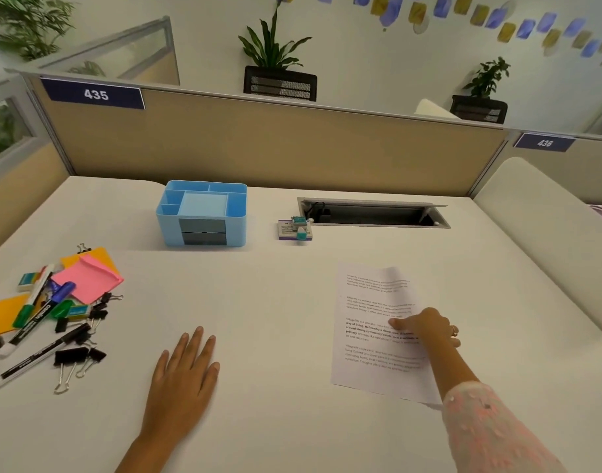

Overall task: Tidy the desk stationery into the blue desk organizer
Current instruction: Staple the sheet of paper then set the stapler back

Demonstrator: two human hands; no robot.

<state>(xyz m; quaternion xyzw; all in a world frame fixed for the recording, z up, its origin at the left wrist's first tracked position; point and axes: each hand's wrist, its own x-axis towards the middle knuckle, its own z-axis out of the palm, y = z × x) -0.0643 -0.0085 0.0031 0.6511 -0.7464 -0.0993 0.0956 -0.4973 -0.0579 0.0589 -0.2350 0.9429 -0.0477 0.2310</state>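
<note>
The left hand [185, 367] lies flat and empty on the desk [275, 302], and the right hand [426, 327] presses curled fingers on a printed paper sheet [374, 336], holding nothing. The markers [36, 312], binder clips [74, 356] and sticky notes [88, 281] sit in a pile at the left, well apart from the blue desk organizer [202, 213]. The markers look light, hard and smooth, so I would pinch one around its middle.

An open-plan office is shown: a white desk [292, 302] is enclosed by tan partition panels [258, 141] on which numbered plates, 435 [95, 94] and 436 [544, 143], are mounted. A cable hatch [374, 215] is set into the desk, and potted plants [275, 49] are placed beyond the partition.
</note>
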